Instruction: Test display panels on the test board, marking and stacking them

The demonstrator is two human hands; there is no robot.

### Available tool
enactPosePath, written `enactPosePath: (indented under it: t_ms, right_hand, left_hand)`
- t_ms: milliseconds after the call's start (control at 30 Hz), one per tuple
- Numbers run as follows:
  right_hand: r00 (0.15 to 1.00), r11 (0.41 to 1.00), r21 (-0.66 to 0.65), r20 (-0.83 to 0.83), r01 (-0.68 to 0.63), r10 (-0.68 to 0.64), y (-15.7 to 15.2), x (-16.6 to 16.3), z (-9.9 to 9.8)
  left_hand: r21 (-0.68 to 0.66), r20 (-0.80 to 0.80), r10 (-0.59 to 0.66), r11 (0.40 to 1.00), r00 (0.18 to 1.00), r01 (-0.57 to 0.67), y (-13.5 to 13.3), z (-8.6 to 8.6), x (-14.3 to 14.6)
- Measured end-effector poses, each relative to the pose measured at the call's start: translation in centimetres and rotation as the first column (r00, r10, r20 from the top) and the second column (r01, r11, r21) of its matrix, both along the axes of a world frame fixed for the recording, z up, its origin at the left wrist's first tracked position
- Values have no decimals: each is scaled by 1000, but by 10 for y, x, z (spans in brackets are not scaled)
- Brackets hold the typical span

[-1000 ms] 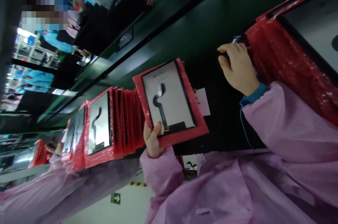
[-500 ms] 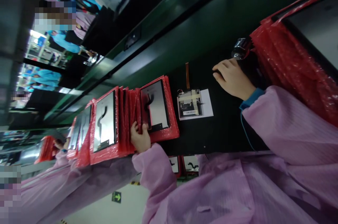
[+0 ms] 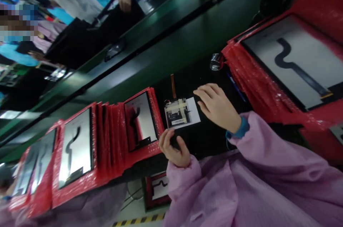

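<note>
My left hand [image 3: 173, 147] hovers at the black mat's front edge, fingers loosely curled and apart, with nothing in them. It sits just right of a display panel in red bubble wrap [image 3: 140, 120], which lies on a row of similar wrapped panels [image 3: 76, 146]. My right hand [image 3: 217, 107] rests on the mat with fingers stretched out. Its fingertips lie beside a small taped circuit board [image 3: 177, 112] on a white paper [image 3: 195, 111].
A large wrapped panel [image 3: 292, 62] lies on red bubble wrap at the right. A metal knob [image 3: 215, 61] and an orange strip [image 3: 173, 86] sit behind the board. A green conveyor [image 3: 160, 52] runs beyond, with other people standing across it. Another panel [image 3: 158, 187] sits below the table.
My left hand laid the wrapped panel down on the row and let go of it. My right hand came down from the metal knob to the mat by the board.
</note>
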State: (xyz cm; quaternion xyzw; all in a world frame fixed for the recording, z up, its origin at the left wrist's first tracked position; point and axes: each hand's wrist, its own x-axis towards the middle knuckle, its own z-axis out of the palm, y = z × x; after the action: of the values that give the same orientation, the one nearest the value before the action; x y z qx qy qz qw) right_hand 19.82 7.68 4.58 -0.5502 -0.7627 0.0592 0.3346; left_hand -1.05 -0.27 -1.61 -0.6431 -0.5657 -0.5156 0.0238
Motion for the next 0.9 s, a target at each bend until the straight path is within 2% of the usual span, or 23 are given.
enactPosePath:
  t_ms: [100, 133, 200, 300, 367, 467, 567, 600, 633, 667, 700, 800, 833, 900]
  right_hand:
    - [980, 971, 130, -31, 201, -199, -53, 12, 1]
    - [959, 943, 176, -41, 283, -280, -70, 21, -1]
    - [881, 848, 246, -66, 469, -468, -100, 46, -4]
    - [741, 704, 266, -63, 658, -669, -132, 86, -10]
    - [693, 656, 265, -76, 707, -717, -144, 105, -13]
    - [672, 656, 159, -90, 738, -735, -148, 109, -12]
    - [717, 717, 24, -60, 697, -695, -142, 90, -5]
    - [743, 744, 3, -54, 668, -667, -140, 83, -2]
    - [770, 771, -15, -48, 637, -637, -139, 77, 0]
    - [795, 796, -32, -42, 604, -605, -138, 73, 1]
    - [818, 818, -50, -34, 573, -574, -139, 71, 1]
    - [871, 868, -80, -3, 490, -492, -147, 75, -3]
    - [889, 888, -45, 2, 458, -459, -151, 78, -6]
    - [928, 921, 125, 7, 369, -373, -158, 84, -10]
  left_hand:
    - [-132, 129, -257, 953, 958, 273, 3, 0, 34]
    - [-158, 174, -323, 923, 930, 350, 3, 1, 42]
    - [-189, 262, -426, 857, 866, 479, 3, 4, 54]
    - [-260, 404, -484, 753, 776, 605, 4, 13, 68]
    - [-326, 532, -458, 666, 712, 671, 4, 20, 79]
    - [-322, 765, -371, 487, 526, 812, 6, 32, 108]
    - [-204, 939, -220, 261, 264, 944, 11, 43, 149]
    - [-165, 968, -162, 177, 194, 970, 14, 47, 163]
    - [-136, 982, -112, 124, 150, 983, 17, 50, 176]
    - [-117, 989, -78, 112, 126, 987, 21, 53, 188]
    - [-111, 991, -64, 136, 120, 984, 24, 56, 197]
    - [-136, 980, -106, 261, 169, 956, 31, 61, 207]
    - [-145, 975, -124, 284, 187, 948, 31, 62, 206]
    - [-153, 972, -126, 304, 199, 940, 30, 62, 196]
